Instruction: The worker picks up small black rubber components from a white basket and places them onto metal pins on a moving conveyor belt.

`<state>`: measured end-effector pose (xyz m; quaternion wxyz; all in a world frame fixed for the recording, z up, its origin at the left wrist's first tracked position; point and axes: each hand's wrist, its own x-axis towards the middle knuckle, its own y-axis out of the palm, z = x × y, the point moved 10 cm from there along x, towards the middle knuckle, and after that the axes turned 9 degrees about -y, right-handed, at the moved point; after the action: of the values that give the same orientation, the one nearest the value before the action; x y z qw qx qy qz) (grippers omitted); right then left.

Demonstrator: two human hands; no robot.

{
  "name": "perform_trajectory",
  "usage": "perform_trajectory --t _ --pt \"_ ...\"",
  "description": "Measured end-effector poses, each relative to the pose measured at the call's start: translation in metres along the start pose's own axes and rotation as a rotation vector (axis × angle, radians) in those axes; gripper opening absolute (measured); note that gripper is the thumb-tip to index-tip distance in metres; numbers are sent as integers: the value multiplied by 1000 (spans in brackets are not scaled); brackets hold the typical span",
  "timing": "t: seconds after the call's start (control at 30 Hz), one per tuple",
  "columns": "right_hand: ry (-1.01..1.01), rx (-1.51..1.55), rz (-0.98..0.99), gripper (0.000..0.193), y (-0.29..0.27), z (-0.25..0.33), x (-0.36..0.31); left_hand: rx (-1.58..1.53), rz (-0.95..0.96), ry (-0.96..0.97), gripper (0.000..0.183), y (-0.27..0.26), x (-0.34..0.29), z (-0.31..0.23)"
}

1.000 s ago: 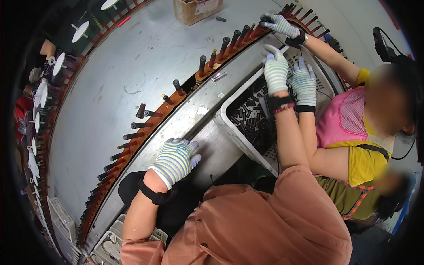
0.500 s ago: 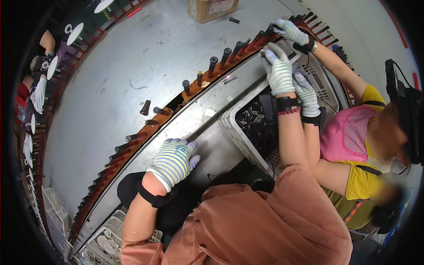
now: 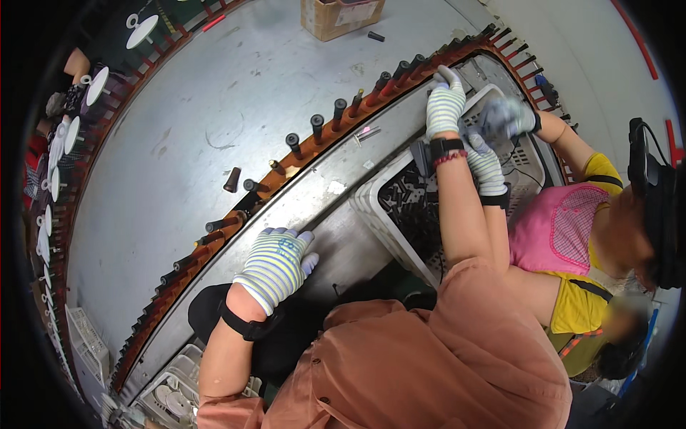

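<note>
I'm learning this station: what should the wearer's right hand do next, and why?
Probably ease the right hand toward the nearby dark-topped pegs, since its fingers point toward their row; whether it grips anything is hard to tell.

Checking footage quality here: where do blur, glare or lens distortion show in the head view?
Head view: a co-worker's gloved hand is smeared, the left hand clearer; glare whitens the metal ledge; the edge of the grey table bows, probably lens distortion.
</note>
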<state>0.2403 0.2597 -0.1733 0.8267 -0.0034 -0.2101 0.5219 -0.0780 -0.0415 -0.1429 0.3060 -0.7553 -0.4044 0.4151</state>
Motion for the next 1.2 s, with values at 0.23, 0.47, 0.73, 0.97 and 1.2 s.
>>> perform_trajectory --t 0.23,0.47,0.73,0.97,1.2 --pt "-194 125 -166 23 19 12 30 -11 18 -34 39 6 -4 4" --pt "-340 -83 6 21 40 55 18 26 -7 -25 38 9 -14 7" --pt "20 183 63 22 27 30 -73 42 -23 -23 35 22 -24 19" --pt "25 74 137 32 14 27 -89 41 -38 9 34 26 -36 14" --pt "-132 -23 49 35 8 32 -54 70 -28 -1 34 25 -46 6"
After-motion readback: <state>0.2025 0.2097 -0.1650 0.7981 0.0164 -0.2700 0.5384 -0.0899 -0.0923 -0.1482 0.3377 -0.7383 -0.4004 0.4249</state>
